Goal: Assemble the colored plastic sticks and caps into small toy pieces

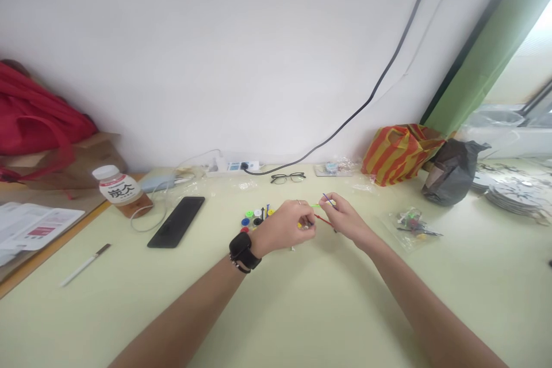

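My right hand (347, 219) is closed in a pinch on a thin blue strip (326, 199) that slants up to the left. Thin green (316, 205) and red (323, 219) pieces show in the gap between the hands. My left hand (287, 225) wears a ring, with a black watch at the wrist. Its fingers are curled and pressed together, and whatever they hold is too small to name. Several small coloured round pieces (245, 222) and short stick-like parts lie just left of this hand, partly hidden behind it.
A clear bag of small parts (411, 224) lies to the right. Glasses (288, 177) and a power strip (233, 167) sit near the wall. Leftward are a black phone (176, 222), a bottle (123, 192) and a pen (86, 264). A striped bag (399, 152) stands back right.
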`<state>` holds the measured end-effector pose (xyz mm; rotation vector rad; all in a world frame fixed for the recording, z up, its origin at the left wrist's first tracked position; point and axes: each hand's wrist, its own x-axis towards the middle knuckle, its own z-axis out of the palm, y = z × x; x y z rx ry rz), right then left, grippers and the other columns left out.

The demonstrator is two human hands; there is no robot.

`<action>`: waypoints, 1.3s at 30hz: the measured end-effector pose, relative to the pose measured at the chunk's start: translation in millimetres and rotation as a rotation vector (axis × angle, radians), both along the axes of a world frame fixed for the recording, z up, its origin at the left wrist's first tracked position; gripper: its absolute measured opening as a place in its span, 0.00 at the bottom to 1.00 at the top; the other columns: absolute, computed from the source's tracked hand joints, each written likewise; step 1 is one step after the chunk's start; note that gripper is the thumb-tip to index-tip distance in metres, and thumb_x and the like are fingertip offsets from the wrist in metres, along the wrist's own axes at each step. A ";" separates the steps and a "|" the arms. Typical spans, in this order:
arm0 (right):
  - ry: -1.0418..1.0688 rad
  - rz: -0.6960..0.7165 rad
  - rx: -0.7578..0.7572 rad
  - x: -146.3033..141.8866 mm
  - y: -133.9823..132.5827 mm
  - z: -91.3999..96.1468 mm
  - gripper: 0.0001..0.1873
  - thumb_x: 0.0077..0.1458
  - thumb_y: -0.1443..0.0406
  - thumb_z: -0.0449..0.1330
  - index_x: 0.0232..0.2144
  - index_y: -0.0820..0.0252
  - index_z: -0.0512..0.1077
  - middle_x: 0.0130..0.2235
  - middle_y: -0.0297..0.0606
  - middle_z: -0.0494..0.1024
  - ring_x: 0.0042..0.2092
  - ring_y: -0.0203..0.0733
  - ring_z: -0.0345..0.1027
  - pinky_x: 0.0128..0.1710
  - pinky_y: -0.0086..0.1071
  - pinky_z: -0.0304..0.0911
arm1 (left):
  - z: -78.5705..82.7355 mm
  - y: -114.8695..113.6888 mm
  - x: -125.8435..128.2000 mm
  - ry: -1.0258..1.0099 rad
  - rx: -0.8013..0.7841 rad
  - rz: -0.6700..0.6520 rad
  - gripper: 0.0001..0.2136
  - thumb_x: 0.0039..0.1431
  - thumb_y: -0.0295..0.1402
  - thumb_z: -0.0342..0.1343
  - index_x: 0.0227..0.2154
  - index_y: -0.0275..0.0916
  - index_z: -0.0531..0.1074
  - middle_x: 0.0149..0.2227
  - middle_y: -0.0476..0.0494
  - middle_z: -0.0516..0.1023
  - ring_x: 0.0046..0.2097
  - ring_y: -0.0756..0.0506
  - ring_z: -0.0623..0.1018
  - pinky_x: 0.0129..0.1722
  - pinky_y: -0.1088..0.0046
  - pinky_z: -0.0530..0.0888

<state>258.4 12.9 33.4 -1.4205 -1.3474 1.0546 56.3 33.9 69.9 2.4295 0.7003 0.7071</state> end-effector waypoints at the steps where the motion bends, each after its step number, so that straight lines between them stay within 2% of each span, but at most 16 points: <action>1: -0.092 -0.021 0.031 3.4 2.3 -3.5 0.14 0.56 0.52 0.59 0.38 0.53 0.67 0.22 0.24 0.61 0.24 0.36 0.53 0.24 0.30 0.51 | -2.5 -0.7 0.4 0.026 -0.020 -0.040 0.04 0.54 0.27 0.59 0.26 0.40 0.72 0.29 0.47 0.77 0.33 0.46 0.76 0.35 0.71 0.72; 5: -0.365 0.025 0.190 12.1 9.1 -18.1 0.13 0.58 0.53 0.60 0.40 0.53 0.71 0.24 0.27 0.67 0.26 0.39 0.59 0.27 0.33 0.54 | -12.3 -4.0 1.6 0.129 -0.083 -0.218 0.04 0.52 0.25 0.61 0.26 0.41 0.74 0.30 0.49 0.79 0.33 0.47 0.77 0.36 0.70 0.72; 7: -0.446 0.043 0.245 15.0 10.6 -22.7 0.14 0.58 0.53 0.60 0.42 0.53 0.73 0.26 0.30 0.70 0.28 0.41 0.62 0.29 0.34 0.56 | -14.4 -3.3 0.4 0.158 -0.084 -0.248 0.05 0.51 0.25 0.62 0.29 0.42 0.77 0.33 0.50 0.81 0.35 0.46 0.78 0.39 0.69 0.72; 10: -0.540 0.039 0.288 21.2 12.3 -25.8 0.13 0.60 0.55 0.58 0.44 0.52 0.73 0.34 0.36 0.75 0.33 0.43 0.67 0.34 0.37 0.61 | -13.7 1.7 -3.8 0.208 -0.055 -0.222 0.07 0.50 0.26 0.63 0.31 0.44 0.80 0.33 0.50 0.81 0.36 0.44 0.79 0.41 0.67 0.72; 13: -0.598 0.044 0.325 29.1 14.5 -28.9 0.13 0.63 0.57 0.55 0.45 0.53 0.73 0.43 0.41 0.77 0.42 0.48 0.70 0.43 0.41 0.64 | -13.0 7.0 -7.3 0.254 -0.028 -0.178 0.06 0.50 0.27 0.64 0.30 0.44 0.81 0.32 0.49 0.80 0.36 0.44 0.78 0.41 0.67 0.71; 16: -0.660 0.024 0.359 34.4 15.9 -34.4 0.15 0.65 0.57 0.53 0.50 0.52 0.73 0.50 0.44 0.76 0.54 0.54 0.66 0.53 0.47 0.62 | -14.8 8.0 -7.9 0.254 -0.009 -0.139 0.04 0.51 0.28 0.65 0.30 0.45 0.81 0.33 0.47 0.80 0.42 0.41 0.78 0.44 0.66 0.72; 18: -0.716 -0.008 0.342 35.5 15.5 -37.8 0.18 0.65 0.56 0.54 0.54 0.51 0.72 0.54 0.45 0.75 0.58 0.57 0.63 0.56 0.51 0.59 | -15.1 7.4 -8.7 0.242 0.001 -0.117 0.05 0.52 0.29 0.65 0.32 0.45 0.80 0.36 0.46 0.80 0.46 0.40 0.77 0.45 0.66 0.72; 23: -0.779 0.048 0.277 34.4 12.7 -37.3 0.19 0.61 0.50 0.59 0.51 0.48 0.74 0.50 0.43 0.76 0.54 0.57 0.67 0.54 0.50 0.59 | -4.2 14.6 -21.8 0.233 0.045 -0.093 0.20 0.49 0.37 0.71 0.46 0.48 0.78 0.46 0.44 0.79 0.52 0.37 0.74 0.50 0.63 0.71; 28: -0.792 0.104 0.281 35.4 12.9 -32.2 0.12 0.59 0.54 0.62 0.43 0.51 0.74 0.44 0.41 0.77 0.47 0.53 0.69 0.47 0.45 0.62 | 4.8 28.3 -36.6 0.331 0.074 -0.051 0.22 0.47 0.39 0.72 0.46 0.46 0.79 0.46 0.44 0.79 0.49 0.37 0.73 0.48 0.65 0.70; 32: -0.785 0.104 0.280 33.2 12.4 -30.3 0.06 0.60 0.58 0.60 0.36 0.53 0.71 0.41 0.40 0.77 0.45 0.51 0.70 0.43 0.42 0.63 | -0.8 29.3 -34.9 0.336 0.062 -0.037 0.22 0.50 0.41 0.71 0.49 0.45 0.77 0.48 0.44 0.79 0.50 0.37 0.72 0.48 0.64 0.69; 39: -0.796 0.098 0.298 29.2 13.4 -33.8 0.04 0.63 0.62 0.56 0.36 0.55 0.70 0.40 0.39 0.77 0.44 0.46 0.70 0.41 0.38 0.63 | -18.8 32.3 -30.8 0.301 0.046 -0.026 0.26 0.55 0.48 0.69 0.55 0.49 0.74 0.49 0.45 0.77 0.51 0.38 0.71 0.50 0.63 0.68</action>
